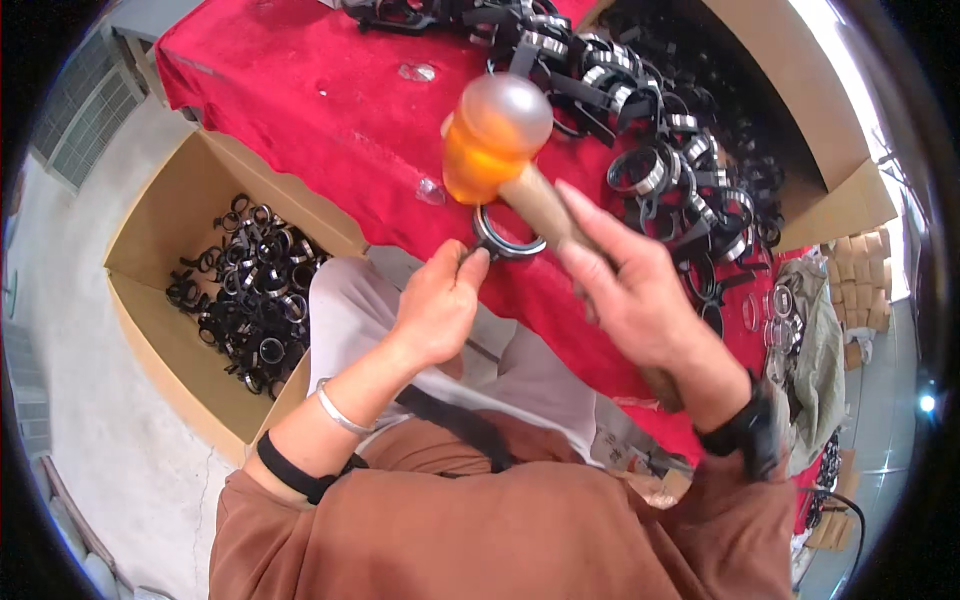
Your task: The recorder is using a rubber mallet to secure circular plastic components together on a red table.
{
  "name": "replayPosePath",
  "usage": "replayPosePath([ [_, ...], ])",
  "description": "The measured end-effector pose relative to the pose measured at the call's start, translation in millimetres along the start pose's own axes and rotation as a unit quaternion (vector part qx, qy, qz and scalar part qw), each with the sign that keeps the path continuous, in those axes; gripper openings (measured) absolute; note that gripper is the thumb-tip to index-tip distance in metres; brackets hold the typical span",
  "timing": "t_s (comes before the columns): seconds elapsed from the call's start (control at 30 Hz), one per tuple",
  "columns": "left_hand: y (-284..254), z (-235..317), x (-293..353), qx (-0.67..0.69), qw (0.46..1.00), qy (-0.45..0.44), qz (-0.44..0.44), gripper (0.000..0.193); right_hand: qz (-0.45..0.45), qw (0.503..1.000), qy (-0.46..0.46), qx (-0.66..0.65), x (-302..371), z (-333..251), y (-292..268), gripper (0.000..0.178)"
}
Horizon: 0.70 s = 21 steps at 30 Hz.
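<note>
Right now the metal ring (508, 240) is sitting flat on the red cloth (330, 110), just past the fingertips of the left hand (440, 305), which is pinching its near edge with thumb and fingers closed narrow to steady it. The right hand (625, 290) is wrapping around the wooden handle of a mallet (497, 135), fingers partly loose along the shaft; the mallet's orange, translucent head is hovering directly above the ring, apart from it as far as can be told. Judging from this, the step in hand is the hammering of the ring into its seat, with the head mid-swing or poised. The next move is calling for a square blow on the ring's top face while the left fingers are staying clear of the rim, since they are lying very close under the head; a skewed hit could be tipping the ring or catching a fingertip. Beyond the right hand, a heap of black and silver rings (660, 150) is spilling out of an open cardboard box (800, 130) lying on the cloth. To the left of the left hand and lower, on the floor, a second cardboard box (150, 260) is holding more black rings. A few clear rings (775, 310) are lying to the right of the right wrist. The person's light trousers (350, 310) are showing beneath both forearms.
</note>
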State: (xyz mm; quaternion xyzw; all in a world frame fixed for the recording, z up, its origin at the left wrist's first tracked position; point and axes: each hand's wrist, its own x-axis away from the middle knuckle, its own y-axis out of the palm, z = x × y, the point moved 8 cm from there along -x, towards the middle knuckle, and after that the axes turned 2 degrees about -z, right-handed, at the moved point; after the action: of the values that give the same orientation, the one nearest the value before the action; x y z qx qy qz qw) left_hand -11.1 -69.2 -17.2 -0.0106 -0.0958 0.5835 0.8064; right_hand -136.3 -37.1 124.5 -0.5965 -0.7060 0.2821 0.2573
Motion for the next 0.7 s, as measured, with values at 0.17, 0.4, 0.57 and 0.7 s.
replayPosePath([
  [0.17,-10,-8,11,-0.009,0.999,0.005,-0.040,0.034,0.165,0.983,-0.069,-0.038,19,-48,-45,0.047],
  [0.4,-6,-6,4,-0.017,0.999,0.044,-0.019,0.034,0.063,0.990,0.017,0.124,6,15,-29,0.044],
  [0.57,-10,-11,9,-0.010,1.000,0.001,-0.025,0.036,0.121,0.988,-0.015,-0.098,5,-38,-51,0.041],
  [0.7,-9,-7,6,-0.006,0.999,-0.002,-0.034,0.037,0.093,0.992,0.017,-0.077,5,-20,-26,0.045],
])
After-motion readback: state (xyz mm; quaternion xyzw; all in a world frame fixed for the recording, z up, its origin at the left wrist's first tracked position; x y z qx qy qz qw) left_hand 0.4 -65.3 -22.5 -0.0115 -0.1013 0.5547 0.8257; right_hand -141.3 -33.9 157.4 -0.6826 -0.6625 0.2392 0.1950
